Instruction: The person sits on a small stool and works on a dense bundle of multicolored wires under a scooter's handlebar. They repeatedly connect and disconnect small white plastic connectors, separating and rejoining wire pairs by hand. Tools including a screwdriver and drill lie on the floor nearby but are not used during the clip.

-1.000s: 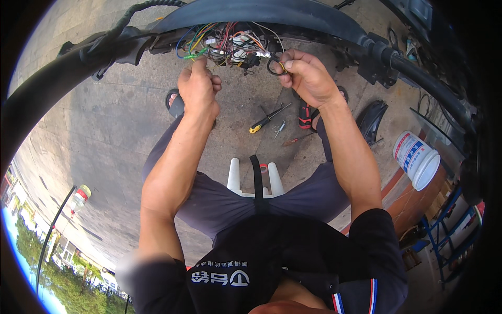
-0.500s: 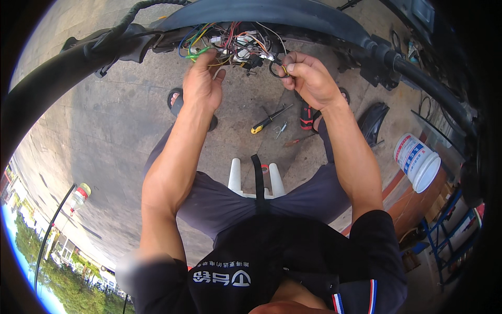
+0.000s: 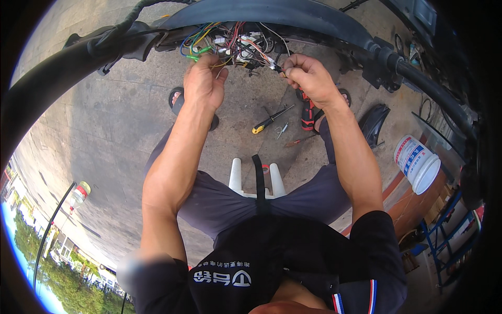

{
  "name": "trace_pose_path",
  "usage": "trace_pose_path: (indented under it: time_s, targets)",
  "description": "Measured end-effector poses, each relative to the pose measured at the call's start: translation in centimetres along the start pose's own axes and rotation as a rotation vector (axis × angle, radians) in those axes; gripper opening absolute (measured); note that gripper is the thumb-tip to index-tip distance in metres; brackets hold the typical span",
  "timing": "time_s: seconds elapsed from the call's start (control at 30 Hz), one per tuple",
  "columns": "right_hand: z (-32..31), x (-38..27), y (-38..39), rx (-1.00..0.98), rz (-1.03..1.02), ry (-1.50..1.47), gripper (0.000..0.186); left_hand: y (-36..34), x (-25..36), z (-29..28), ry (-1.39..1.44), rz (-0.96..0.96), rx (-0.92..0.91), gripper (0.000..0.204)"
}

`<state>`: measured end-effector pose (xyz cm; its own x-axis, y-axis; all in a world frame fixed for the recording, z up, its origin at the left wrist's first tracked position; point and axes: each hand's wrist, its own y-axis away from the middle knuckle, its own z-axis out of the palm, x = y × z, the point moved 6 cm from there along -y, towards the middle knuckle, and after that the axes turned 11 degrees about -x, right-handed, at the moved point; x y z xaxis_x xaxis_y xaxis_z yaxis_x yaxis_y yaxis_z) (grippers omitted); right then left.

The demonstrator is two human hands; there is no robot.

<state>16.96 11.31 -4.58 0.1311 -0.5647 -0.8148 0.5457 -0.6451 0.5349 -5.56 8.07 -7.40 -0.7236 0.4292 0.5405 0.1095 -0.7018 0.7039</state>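
A tangle of coloured wires (image 3: 243, 46) with white plugs hangs under a dark curved vehicle panel (image 3: 266, 12). At its left side, my left hand (image 3: 203, 86) is closed on a thin wire beside bright green sleeved connectors (image 3: 198, 54); its fingertips are partly hidden among the wires. To the right, my right hand (image 3: 312, 78) pinches a dark cable at the end of a white connector (image 3: 273, 64), from which orange and pale wires run back into the tangle. The fingers cover most of the cable.
Below, a yellow-and-black screwdriver (image 3: 272, 119) and a red-and-black power tool (image 3: 307, 114) lie on the paved floor between my feet. A white stool (image 3: 235, 178) stands beneath me. At right is a white bucket (image 3: 417, 163); a black bar (image 3: 52, 78) curves along the left.
My right hand has shifted slightly and tilted; the black cable loop that showed at its fingertips is mostly out of sight, and the white connector now sits against them. My left hand has barely moved.
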Motion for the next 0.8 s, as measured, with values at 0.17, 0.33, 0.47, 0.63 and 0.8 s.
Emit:
trace_pose_path:
  time_s: [0.17, 0.33, 0.47, 0.63, 0.8]
  targets:
    - [-0.2, 0.1, 0.0, -0.011, 0.032, 0.068, 0.009, 0.9, 0.8, -0.7, -0.133, 0.032, 0.192, 0.024]
    - [-0.2, 0.0, 0.0, 0.01, -0.019, 0.042, 0.009, 1.6, 3.4, -0.2, -0.445, 0.345, 0.237, 0.03]
    - [-0.2, 0.0, 0.2, -0.013, -0.009, 0.053, 0.009, 1.3, 5.1, -0.3, -0.631, 0.408, 0.163, 0.046]
    - [-0.2, -0.2, 0.2, 0.018, -0.052, 0.005, 0.01, 1.7, 6.9, -0.4, -0.613, 0.517, 0.185, 0.063]
    - [-0.1, -0.2, 0.3, 0.014, -0.047, -0.01, 0.01, 3.3, 6.3, 2.4, -0.661, 0.574, 0.041, 0.029]
